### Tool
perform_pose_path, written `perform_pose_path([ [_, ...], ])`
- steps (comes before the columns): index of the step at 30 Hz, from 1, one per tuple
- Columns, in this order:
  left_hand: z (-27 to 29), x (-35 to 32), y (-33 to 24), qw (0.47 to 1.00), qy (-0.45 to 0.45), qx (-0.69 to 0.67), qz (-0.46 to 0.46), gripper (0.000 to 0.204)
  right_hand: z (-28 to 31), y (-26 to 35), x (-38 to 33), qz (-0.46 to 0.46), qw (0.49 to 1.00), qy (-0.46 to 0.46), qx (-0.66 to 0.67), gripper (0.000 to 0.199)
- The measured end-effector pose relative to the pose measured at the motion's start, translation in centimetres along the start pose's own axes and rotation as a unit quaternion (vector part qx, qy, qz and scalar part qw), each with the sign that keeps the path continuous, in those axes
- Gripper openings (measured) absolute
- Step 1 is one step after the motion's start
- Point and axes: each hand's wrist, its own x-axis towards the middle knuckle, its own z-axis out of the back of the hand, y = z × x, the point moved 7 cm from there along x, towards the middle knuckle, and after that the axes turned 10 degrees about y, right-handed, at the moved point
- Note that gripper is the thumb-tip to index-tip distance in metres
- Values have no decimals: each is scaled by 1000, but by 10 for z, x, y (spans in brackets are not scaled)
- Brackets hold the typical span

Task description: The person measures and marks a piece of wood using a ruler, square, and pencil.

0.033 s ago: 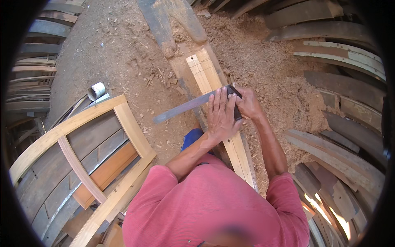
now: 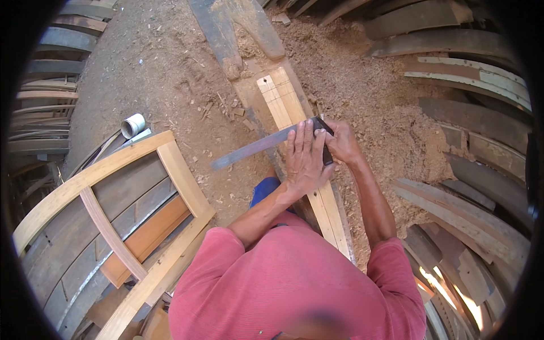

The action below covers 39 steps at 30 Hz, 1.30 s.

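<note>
A try square (image 2: 246, 152) lies across a pale wooden board (image 2: 287, 109), its long metal blade sticking out past the board to the left. My left hand (image 2: 305, 158) rests flat on the blade near the dark stock, fingers stretched out and held side by side. With its fingers curled, my right hand (image 2: 343, 145) grips the stock at the board's right edge; some of its fingertips are hidden. Pencil-like lines and a small dark hole mark the far part of the board. A long worn beam (image 2: 256, 110) supports the board beneath my hands.
A pale wooden frame (image 2: 181, 175) with a curved top leans over stacked boards at the left. Behind it stands a white cup-like container (image 2: 132, 126). Sawdust and chips (image 2: 362, 90) cover the ground. Curved timbers (image 2: 476, 124) are piled along the right side.
</note>
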Motion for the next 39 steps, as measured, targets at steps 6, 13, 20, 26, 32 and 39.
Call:
perform_pose_path([
  [6,3,0,0,1000,-18,-19,-15,110,0,-3,-1,-27,999,-14,-24,32],
  [13,3,0,1,1000,-10,-15,-17,108,-2,2,-1,-17,1000,-14,-12,34],
  [20,0,0,0,1000,10,-12,-17,105,-2,6,-2,-3,1000,-21,-7,34],
  [26,-2,-1,0,1000,3,-14,-26,105,-3,5,-1,9,999,-5,-32,29],
  [32,-3,-2,-1,1000,13,-8,-25,105,-1,5,-3,9,999,-30,-19,34],
  [39,-2,-8,-5,999,16,-14,-24,106,-6,3,-8,8,1000,-23,-15,38],
])
